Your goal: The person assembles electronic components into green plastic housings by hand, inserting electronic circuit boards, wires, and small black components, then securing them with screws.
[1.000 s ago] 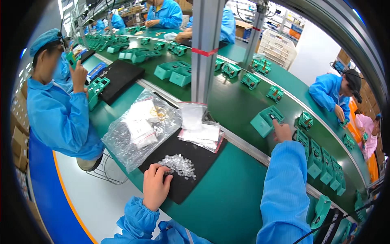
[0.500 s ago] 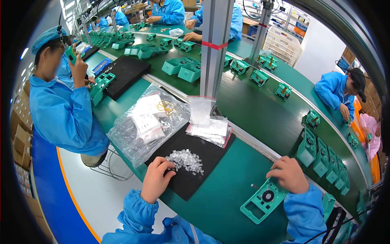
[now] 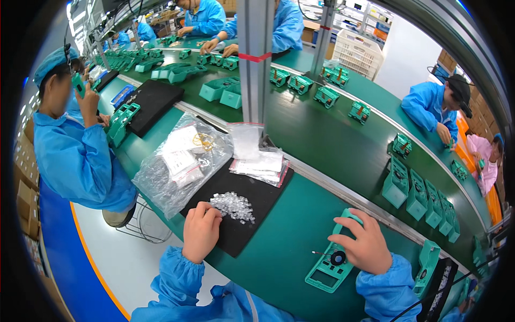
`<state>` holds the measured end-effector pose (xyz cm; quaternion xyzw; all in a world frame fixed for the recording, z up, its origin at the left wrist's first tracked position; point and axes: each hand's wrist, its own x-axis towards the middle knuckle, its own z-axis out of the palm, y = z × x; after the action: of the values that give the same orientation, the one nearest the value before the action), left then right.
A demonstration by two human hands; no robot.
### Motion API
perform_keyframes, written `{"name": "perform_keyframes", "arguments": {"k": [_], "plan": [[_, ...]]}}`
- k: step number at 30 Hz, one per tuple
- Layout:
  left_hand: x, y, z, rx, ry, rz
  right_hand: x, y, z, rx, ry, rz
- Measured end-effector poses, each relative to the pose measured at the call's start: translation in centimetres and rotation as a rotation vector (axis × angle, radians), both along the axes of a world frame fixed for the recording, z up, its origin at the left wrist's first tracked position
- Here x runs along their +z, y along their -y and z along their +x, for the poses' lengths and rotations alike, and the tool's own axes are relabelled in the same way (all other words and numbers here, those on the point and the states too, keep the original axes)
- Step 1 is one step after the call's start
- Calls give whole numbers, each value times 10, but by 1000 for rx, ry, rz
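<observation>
My left hand (image 3: 201, 232) is closed, its fingertips at the near left edge of a pile of small clear plastic pieces (image 3: 234, 207). Whatever its fingers may hold is hidden. The pile lies on a black foam mat (image 3: 236, 239). Over a green plastic housing (image 3: 322, 271) at the right, my right hand (image 3: 366, 242) is spread, thumb and index finger apart above the panel. The housing lies flat on the table, with a round black speaker (image 3: 338, 258) set in it and a short wire at its left side. My hand hides the housing's upper right part.
Clear bags (image 3: 177, 155) and white packets (image 3: 260, 163) lie beyond the mat. A metal post (image 3: 254, 70) rises by the conveyor, where green housings (image 3: 396, 182) stand in a row. Another housing (image 3: 427, 265) is right of my forearm. A co-worker (image 3: 80, 139) sits at left.
My right fingers have lifted off the housing's upper edge and spread apart. My left fingers have curled in beside the pile. The whole view has shifted slightly.
</observation>
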<state>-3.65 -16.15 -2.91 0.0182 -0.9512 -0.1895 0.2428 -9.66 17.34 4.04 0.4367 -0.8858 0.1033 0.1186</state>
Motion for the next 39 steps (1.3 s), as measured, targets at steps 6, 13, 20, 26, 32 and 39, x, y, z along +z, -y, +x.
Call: {"name": "perform_keyframes", "arguments": {"k": [6,13,20,26,32,39], "plan": [[17,-41,2,-270,111,723,-1,28,43,2,103,-392],[23,-131,20,-705,231,1373,-28,48,61,-83,437,-867],[21,-155,17,-754,268,1356,-20,23,69,-160,291,-824],[9,-162,23,-773,317,1329,-11,-5,56,-229,203,-545],[-7,-172,46,-900,80,164,-17,-44,17,-332,148,-18],[-16,-170,46,-928,101,113,-26,-27,0,-324,246,215]]}}
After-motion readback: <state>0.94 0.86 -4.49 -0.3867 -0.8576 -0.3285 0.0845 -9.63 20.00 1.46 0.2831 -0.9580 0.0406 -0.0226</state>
